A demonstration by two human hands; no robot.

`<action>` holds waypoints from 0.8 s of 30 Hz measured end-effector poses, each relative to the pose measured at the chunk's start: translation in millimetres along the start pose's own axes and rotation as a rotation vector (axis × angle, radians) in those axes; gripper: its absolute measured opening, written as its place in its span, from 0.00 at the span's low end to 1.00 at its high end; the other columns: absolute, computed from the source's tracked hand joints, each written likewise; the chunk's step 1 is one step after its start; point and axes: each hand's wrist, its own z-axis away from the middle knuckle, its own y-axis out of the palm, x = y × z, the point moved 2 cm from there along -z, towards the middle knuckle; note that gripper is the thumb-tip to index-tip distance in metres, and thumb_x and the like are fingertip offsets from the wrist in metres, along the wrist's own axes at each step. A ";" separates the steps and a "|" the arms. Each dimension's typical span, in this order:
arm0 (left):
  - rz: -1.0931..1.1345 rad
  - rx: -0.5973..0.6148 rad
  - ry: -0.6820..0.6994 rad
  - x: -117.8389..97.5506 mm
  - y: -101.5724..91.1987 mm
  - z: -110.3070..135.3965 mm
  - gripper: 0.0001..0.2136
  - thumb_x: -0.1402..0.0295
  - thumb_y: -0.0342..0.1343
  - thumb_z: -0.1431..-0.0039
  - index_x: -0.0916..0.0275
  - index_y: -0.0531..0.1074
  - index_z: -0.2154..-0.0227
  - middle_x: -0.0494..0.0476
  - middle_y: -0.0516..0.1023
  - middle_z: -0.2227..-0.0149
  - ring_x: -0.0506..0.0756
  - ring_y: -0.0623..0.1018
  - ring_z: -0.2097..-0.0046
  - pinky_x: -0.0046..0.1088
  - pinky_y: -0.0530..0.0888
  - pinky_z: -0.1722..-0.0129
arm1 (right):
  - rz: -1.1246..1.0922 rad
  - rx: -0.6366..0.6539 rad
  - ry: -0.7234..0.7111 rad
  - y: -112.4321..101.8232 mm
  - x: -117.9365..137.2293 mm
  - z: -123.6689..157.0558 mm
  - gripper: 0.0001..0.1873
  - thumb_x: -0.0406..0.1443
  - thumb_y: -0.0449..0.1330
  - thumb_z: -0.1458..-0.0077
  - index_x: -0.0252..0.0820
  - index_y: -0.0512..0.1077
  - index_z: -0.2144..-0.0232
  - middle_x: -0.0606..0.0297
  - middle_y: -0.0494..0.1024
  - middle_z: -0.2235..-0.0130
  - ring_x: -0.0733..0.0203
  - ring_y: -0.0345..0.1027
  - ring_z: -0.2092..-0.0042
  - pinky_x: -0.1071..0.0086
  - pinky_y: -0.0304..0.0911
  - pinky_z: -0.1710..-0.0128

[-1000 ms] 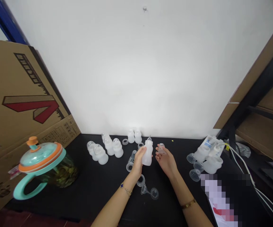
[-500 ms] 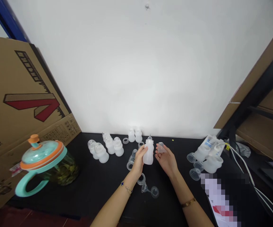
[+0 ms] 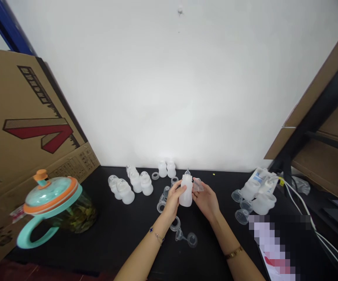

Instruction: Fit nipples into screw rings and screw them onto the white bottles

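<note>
My left hand (image 3: pixel 174 196) is closed around a white baby bottle (image 3: pixel 186 195), held upright above the black table. A clear teat (image 3: pixel 187 172) points up from the bottle's top. Close to the bottle's right side, my right hand (image 3: pixel 206 198) holds a clear bottle cap (image 3: pixel 198 185) between thumb and fingers; I cannot tell whether its fingertips touch the bottle. Below my left wrist lie a clear collar ring (image 3: pixel 175 223) and a clear teat piece (image 3: pixel 192 240). More rings and teats, including a ring (image 3: pixel 161 207), lie left of my left hand.
Several capped bottles (image 3: pixel 125 191) stand to the left, and two uncapped bottles (image 3: pixel 167 168) by the wall. A teal-lidded jug (image 3: pixel 54 195) is far left. White bottle parts (image 3: pixel 262 202), cables (image 3: pixel 303 203) and a blurred-out phone-like object (image 3: pixel 269 246) lie right.
My right hand has moved slightly left with the cap, closing the gap to the bottle. The bottle in my left hand has shifted a little right and down in view.
</note>
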 end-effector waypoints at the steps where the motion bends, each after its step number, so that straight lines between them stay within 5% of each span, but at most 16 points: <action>1: -0.004 0.005 -0.002 -0.3 0.5 0.6 0.28 0.59 0.71 0.55 0.64 0.76 0.50 0.61 0.83 0.61 0.57 0.81 0.64 0.26 0.73 0.66 | 0.002 0.003 -0.006 0.3 -0.1 -0.1 0.13 0.37 0.64 0.47 0.43 0.78 0.57 0.62 0.83 0.62 0.59 0.76 0.63 0.67 0.71 0.60; 16: 0.030 -0.003 0.015 2.7 0.4 -3.4 0.25 0.57 0.72 0.55 0.63 0.79 0.54 0.61 0.83 0.60 0.57 0.81 0.61 0.25 0.73 0.65 | 0.074 0.024 -0.049 1.7 -1.0 -0.2 0.17 0.37 0.67 0.48 0.48 0.77 0.54 0.66 0.83 0.58 0.59 0.76 0.58 0.66 0.70 0.56; 24: 0.046 0.013 0.075 5.2 0.3 -3.6 0.25 0.55 0.68 0.49 0.64 0.79 0.50 0.65 0.82 0.52 0.61 0.81 0.52 0.30 0.74 0.54 | 0.083 0.023 -0.044 1.8 -1.7 0.2 0.19 0.38 0.68 0.48 0.48 0.76 0.52 0.64 0.82 0.55 0.58 0.76 0.56 0.65 0.69 0.55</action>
